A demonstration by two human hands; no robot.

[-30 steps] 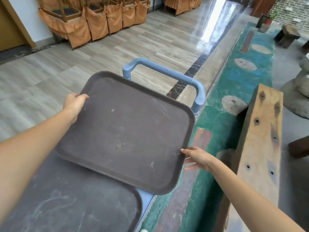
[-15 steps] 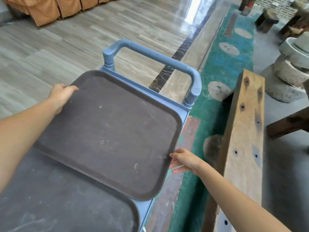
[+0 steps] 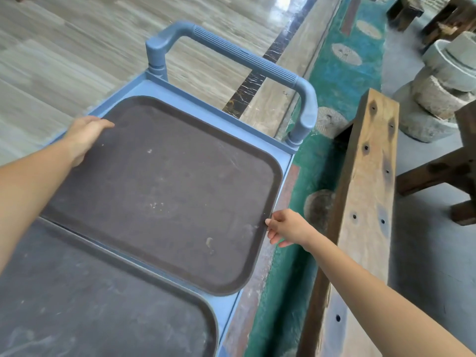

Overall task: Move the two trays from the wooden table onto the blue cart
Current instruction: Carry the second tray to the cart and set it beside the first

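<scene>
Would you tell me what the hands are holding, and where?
Both hold the far tray: left hand on its left rim, right hand on its right rim.

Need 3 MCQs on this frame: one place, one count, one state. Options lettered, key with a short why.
1. Where is the far tray?
A. on the blue cart, next to its handle
B. on the wooden beam
C. on the floor

2. How many trays show?
A. one
B. two
C. three

3. What do the hands do?
A. both hang free
B. one grips the handle
C. each holds a tray edge

Key: 1 A, blue rim shows around it. 2 B, a near tray lies beside it. 3 C, left hand and right hand sit on opposite edges.
</scene>
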